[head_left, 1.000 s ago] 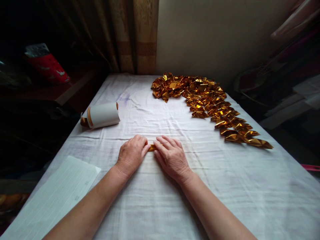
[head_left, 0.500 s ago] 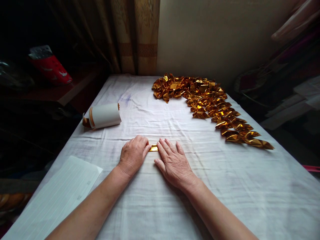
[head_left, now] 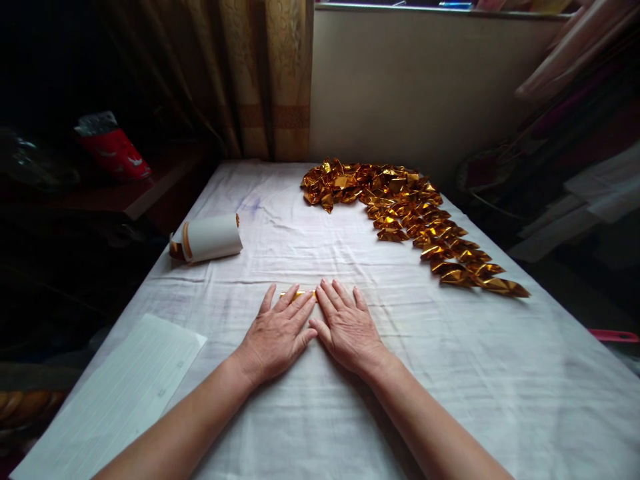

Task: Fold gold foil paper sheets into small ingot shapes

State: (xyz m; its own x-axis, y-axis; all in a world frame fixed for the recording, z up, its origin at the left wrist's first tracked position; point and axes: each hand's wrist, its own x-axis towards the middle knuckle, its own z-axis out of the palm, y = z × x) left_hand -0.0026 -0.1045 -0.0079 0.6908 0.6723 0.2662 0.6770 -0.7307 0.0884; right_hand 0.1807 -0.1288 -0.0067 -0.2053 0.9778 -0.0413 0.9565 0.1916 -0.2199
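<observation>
A narrow folded strip of gold foil paper [head_left: 289, 295] lies on the white cloth, mostly covered by my fingers. My left hand [head_left: 276, 339] rests flat across it, fingers stretched out and spread. Beside it, my right hand [head_left: 347, 328] also lies flat, its fingertips at the strip's right end. The two hands meet near the thumbs and index fingers. How far the strip reaches under the right fingers is hidden.
Many folded gold foil pieces [head_left: 400, 200] lie in a curved cluster at the back right. At left are a white roll [head_left: 213, 238] with gold paper inside and a lined paper sheet [head_left: 125, 380]. A red container [head_left: 114, 155] stands on a side surface [head_left: 145, 193].
My left hand has gone from curled fingers at the strip's left end to lying flat over it. My right hand has stayed flat. The view has tilted up slightly.
</observation>
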